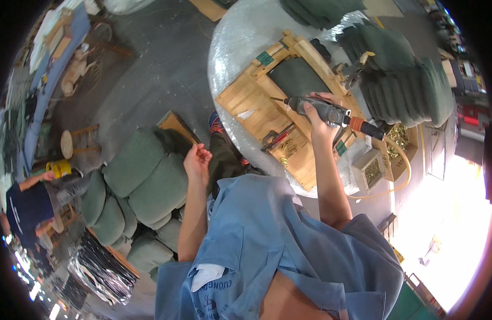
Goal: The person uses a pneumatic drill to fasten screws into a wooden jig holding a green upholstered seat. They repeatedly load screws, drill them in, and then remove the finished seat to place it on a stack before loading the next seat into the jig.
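My right hand (325, 118) is wrapped round a grey-and-black air drill (322, 110) with an orange fitting at its back end. The drill's thin bit points left, over a wooden jig (246, 101). Inside the jig's frame lies a dark green padded panel (296, 77). My left hand (197, 161) is held out to the left with its fingers curled; whether anything small is in them is hidden. Just beyond its fingertips is the corner of a wood-backed green cushion (177, 126), next to a pile of green padded cushions (155, 181).
The jig rests on a round table wrapped in clear plastic (224, 58). Stacked green panels (406, 90) stand at its right. Boxes of brass-coloured hardware (370, 170) sit beside a yellow air hose (407, 170). Another person (30, 208) works at far left, near a wooden stool (75, 143).
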The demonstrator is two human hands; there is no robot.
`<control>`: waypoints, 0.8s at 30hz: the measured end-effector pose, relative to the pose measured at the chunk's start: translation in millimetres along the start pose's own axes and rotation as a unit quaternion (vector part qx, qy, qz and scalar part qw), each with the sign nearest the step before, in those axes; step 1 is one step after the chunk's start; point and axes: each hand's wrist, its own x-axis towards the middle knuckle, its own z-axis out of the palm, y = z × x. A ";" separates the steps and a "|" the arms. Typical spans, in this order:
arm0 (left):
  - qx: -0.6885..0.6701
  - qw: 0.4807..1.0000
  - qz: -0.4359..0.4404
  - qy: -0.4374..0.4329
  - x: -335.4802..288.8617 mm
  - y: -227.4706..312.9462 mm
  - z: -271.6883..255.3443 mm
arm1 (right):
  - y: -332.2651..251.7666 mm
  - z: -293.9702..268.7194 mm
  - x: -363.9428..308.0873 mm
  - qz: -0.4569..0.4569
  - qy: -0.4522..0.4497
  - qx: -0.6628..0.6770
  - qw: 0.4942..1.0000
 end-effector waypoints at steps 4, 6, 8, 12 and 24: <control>-0.193 0.975 -0.055 -0.094 -53.0 -11.0 29.8 | -9.8 16.3 -21.1 0.026 -0.034 0.053 0.998; -0.198 0.971 -0.044 -0.128 -72.2 11.1 58.9 | -18.9 15.2 -34.3 0.042 -0.054 0.128 0.989; -0.188 0.968 -0.017 -0.164 -73.8 26.8 71.4 | -31.7 17.7 -45.5 0.061 -0.072 0.188 0.978; -0.196 0.961 0.000 -0.197 -82.9 47.6 88.5 | -67.3 16.1 -74.4 0.089 -0.115 0.239 0.960; -0.107 0.946 -0.037 -0.305 -96.8 43.1 129.0 | -85.1 -0.2 -123.5 0.096 -0.113 0.226 0.963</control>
